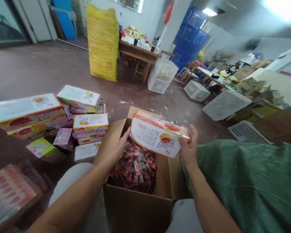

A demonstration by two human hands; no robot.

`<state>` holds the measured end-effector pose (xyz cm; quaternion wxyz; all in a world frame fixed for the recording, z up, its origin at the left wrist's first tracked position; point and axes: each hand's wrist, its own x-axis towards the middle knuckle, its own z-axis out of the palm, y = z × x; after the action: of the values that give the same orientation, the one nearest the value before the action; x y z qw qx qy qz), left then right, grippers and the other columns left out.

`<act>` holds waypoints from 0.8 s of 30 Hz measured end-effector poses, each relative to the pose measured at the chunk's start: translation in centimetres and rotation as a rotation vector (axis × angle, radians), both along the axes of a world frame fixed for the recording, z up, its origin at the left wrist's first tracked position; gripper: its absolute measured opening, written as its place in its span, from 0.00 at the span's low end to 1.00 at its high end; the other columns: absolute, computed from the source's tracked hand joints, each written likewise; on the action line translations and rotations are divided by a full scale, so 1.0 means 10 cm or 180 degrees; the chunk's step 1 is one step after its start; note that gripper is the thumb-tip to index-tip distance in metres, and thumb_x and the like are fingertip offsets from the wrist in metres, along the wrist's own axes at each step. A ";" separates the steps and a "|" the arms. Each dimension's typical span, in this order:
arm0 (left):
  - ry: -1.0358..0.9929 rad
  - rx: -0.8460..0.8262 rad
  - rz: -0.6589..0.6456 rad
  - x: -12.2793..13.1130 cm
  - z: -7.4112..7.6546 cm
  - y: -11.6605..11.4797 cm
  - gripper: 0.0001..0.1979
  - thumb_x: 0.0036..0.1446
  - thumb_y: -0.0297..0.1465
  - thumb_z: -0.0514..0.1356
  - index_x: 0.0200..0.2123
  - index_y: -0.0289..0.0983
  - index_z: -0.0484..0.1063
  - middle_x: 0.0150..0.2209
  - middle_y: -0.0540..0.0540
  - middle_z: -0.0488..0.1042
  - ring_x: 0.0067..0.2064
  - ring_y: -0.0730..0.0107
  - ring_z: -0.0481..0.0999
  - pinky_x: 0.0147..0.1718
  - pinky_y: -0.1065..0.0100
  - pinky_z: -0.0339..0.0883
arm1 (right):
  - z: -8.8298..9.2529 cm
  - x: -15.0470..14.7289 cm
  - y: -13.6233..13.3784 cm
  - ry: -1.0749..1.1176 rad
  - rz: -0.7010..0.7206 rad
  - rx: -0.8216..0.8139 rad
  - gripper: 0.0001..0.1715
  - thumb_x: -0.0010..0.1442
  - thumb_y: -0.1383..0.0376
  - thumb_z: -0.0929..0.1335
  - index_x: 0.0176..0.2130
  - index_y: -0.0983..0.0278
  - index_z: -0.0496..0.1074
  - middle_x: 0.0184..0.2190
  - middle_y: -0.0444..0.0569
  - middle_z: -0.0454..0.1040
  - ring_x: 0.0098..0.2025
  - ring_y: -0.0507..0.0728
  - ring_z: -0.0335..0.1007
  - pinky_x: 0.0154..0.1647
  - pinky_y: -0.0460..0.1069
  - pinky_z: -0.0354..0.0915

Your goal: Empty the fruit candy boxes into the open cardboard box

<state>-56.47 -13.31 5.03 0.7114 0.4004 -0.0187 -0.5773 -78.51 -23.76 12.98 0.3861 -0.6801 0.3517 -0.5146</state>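
Observation:
A white and orange printed carton point(151, 136) with fruit pictures is held tilted above an open cardboard box point(138, 200). My right hand point(189, 145) grips the carton's right end, thumb on the white face and fingers behind its edge. At the left end, my left hand point(122, 144) is against the carton, its fingers partly hidden behind it. Many small red and pink wrapped packets point(135, 168) fill the lower part of the cardboard box, which stands between my knees.
Printed cartons are stacked on the floor to the left point(29, 113), with more beside them point(91, 123). A green sack point(242, 181) lies on the right. Farther off stand a yellow sack point(103, 45), a wooden table point(140, 53), white crates point(162, 74) and blue crates point(190, 35).

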 end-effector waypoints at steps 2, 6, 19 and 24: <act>-0.0190 -0.0048 -0.0030 0.02 0.01 0.02 0.23 0.55 0.47 0.63 0.50 0.41 0.75 0.42 0.44 0.81 0.47 0.54 0.77 0.41 0.63 0.71 | -0.07 -0.03 -0.02 0.0060 0.0017 0.0046 0.43 0.50 0.49 0.74 0.60 0.58 0.61 0.59 0.53 0.67 0.56 0.61 0.68 0.56 0.57 0.66; -0.0259 -0.0082 -0.0267 0.08 0.02 0.04 0.24 0.57 0.49 0.59 0.46 0.38 0.76 0.38 0.42 0.80 0.42 0.58 0.78 0.34 0.68 0.70 | -0.27 -0.08 -0.07 0.0028 -0.0171 0.0803 0.43 0.46 0.46 0.75 0.57 0.58 0.66 0.52 0.51 0.74 0.49 0.61 0.72 0.52 0.57 0.69; -0.0888 0.0055 -0.0234 0.14 -0.03 0.06 0.23 0.38 0.48 0.70 0.29 0.33 0.77 0.28 0.47 0.73 0.26 0.75 0.70 0.23 0.74 0.60 | -0.88 -0.15 0.11 -0.1362 0.0095 0.3977 0.23 0.61 0.45 0.65 0.40 0.62 0.72 0.27 0.46 0.78 0.26 0.55 0.73 0.23 0.49 0.71; -0.0691 0.0530 0.0256 0.30 0.14 0.14 0.16 0.43 0.39 0.67 0.27 0.30 0.75 0.25 0.47 0.73 0.22 0.78 0.69 0.22 0.75 0.60 | -0.72 -0.42 -0.42 -0.2256 -0.1010 0.3519 0.37 0.63 0.38 0.51 0.48 0.60 0.68 0.28 0.47 0.74 0.25 0.54 0.70 0.21 0.48 0.70</act>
<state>-53.50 -11.94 6.44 0.6921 0.5186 -0.0315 -0.5012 -82.68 -27.95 5.79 0.6891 -0.1127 0.5109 -0.5014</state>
